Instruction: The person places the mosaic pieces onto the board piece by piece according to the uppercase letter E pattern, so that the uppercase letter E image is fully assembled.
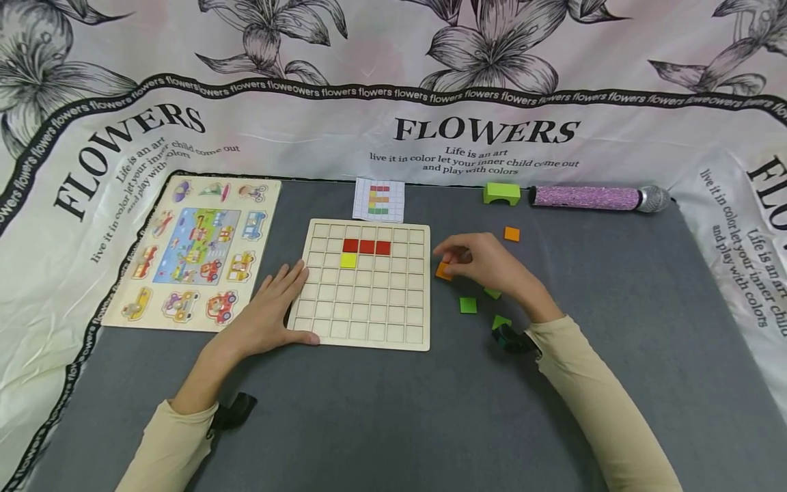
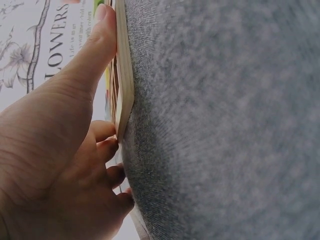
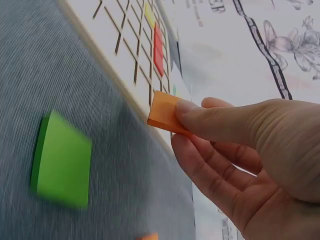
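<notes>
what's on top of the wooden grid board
On the board, three red tiles in a row, with a yellow tile below the leftmost. The left hand covers part of the lower-left corner, hiding what's beneath.

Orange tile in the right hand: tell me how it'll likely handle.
The orange tile is probably stiff: its edges look straight where the right hand pinches it. It seems light, being small and thin. Flat faces suggest it would slide, not roll.
</notes>
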Tool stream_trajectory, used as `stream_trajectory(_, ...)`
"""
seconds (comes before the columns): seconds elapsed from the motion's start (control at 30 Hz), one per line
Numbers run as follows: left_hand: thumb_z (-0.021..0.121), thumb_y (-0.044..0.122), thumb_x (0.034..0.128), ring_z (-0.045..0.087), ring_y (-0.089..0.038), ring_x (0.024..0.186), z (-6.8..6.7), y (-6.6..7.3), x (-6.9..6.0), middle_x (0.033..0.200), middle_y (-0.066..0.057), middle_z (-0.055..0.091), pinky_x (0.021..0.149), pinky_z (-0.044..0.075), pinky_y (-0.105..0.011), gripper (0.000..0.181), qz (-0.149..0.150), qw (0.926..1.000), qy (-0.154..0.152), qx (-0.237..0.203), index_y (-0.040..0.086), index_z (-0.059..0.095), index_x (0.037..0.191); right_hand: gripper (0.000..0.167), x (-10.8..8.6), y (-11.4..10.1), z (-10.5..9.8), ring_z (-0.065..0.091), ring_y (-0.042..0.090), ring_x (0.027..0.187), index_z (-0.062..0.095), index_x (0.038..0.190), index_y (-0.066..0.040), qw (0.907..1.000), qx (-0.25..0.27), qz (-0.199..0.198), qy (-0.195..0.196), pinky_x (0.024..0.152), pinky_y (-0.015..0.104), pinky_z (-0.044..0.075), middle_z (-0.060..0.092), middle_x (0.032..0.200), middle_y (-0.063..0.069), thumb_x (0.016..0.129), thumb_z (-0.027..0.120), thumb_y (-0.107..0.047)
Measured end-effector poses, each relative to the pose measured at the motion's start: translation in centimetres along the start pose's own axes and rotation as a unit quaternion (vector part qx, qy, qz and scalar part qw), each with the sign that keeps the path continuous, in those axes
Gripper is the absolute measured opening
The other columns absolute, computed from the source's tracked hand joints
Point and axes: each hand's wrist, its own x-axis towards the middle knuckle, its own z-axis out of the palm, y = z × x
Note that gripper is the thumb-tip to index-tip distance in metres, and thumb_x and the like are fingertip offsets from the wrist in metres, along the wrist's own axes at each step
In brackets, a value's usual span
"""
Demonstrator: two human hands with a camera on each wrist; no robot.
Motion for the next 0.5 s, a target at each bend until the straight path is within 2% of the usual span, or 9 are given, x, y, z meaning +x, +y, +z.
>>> stream_trajectory(0.23,0.08,0.059,0.0711,0.002,-0.038,0.149,0.1,0.0,0.1,0.164,-0.014,0.007,0.119,0.003,-0.055,0.123,0.002,1.0,0.002,0.001,0.001,0.012,0.157,0.03,2.8,-1.2,2.1,0.061,0.02,0.085,0.07,0.115,-0.001,0.9994,0.021,-0.025,0.005,0.076,0.036,0.053,0.067,0.092,0.008,0.085,0.074,-0.001)
stream_trajectory(0.5,0.08,0.059,0.071,0.002,-0.037,0.15,0.1,-0.1,0.1,0.164,-0.014,0.006,0.119,0.003,-0.055,0.123,0.001,1.0,0.001,0.001,0.002,0.012,0.157,0.025,5.5,-2.8,6.0,0.061,0.016,0.088,0.072,0.111,-0.002,0.9965,0.059,-0.055,0.021,0.081,0.031,0.054,0.068,0.095,0.005,0.086,0.075,-0.003)
